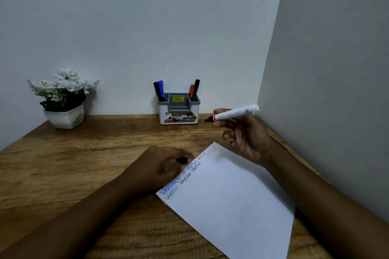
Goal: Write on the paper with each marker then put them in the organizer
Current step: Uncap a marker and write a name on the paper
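Beside the organizer point(181, 107) holding four markers point(160, 90), right hand point(246, 136) grips the seemingly last, uncapped marker point(235, 113), left hand point(155, 168) pinches its cap point(182, 160); capping and stowing remain.

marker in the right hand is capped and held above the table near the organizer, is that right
Not capped. The head view shows the marker with its dark tip bare, and the left hand pinches what looks like its black cap. The right hand does hold it above the table near the organizer.
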`<control>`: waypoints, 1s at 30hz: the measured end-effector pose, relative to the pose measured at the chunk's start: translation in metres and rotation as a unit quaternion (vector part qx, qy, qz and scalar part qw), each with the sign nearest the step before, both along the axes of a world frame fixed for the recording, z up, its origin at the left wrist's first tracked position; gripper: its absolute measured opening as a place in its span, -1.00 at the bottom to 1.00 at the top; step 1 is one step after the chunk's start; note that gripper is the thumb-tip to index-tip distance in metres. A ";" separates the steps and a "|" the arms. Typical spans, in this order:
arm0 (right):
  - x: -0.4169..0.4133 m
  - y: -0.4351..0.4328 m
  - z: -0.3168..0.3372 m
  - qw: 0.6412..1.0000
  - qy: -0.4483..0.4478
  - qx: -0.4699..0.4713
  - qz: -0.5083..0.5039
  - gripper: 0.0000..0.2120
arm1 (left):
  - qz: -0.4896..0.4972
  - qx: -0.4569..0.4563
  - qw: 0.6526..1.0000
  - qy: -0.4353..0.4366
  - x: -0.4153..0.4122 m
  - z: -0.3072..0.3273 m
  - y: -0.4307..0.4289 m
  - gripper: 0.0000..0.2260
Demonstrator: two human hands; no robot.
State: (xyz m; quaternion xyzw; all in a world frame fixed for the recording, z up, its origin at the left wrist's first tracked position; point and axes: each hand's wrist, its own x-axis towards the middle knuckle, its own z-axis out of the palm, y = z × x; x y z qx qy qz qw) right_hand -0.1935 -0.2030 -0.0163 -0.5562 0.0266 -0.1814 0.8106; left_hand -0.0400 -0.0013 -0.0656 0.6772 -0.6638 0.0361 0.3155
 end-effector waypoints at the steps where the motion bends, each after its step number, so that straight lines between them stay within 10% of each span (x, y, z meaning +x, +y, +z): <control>1: 0.001 -0.001 -0.003 1.000 -0.006 0.008 -0.005 -0.75 | -0.015 0.031 0.999 -0.024 0.001 -0.001 -0.001 -0.70; 8: 0.010 -0.002 -0.023 0.966 0.088 -0.214 -0.112 -0.83 | -0.051 0.108 0.991 -0.058 0.005 -0.014 -0.009 -0.66; 30: 0.016 0.008 -0.046 0.916 0.149 -0.357 -0.108 -0.91 | -0.065 0.118 0.988 -0.079 0.013 -0.013 -0.008 -0.62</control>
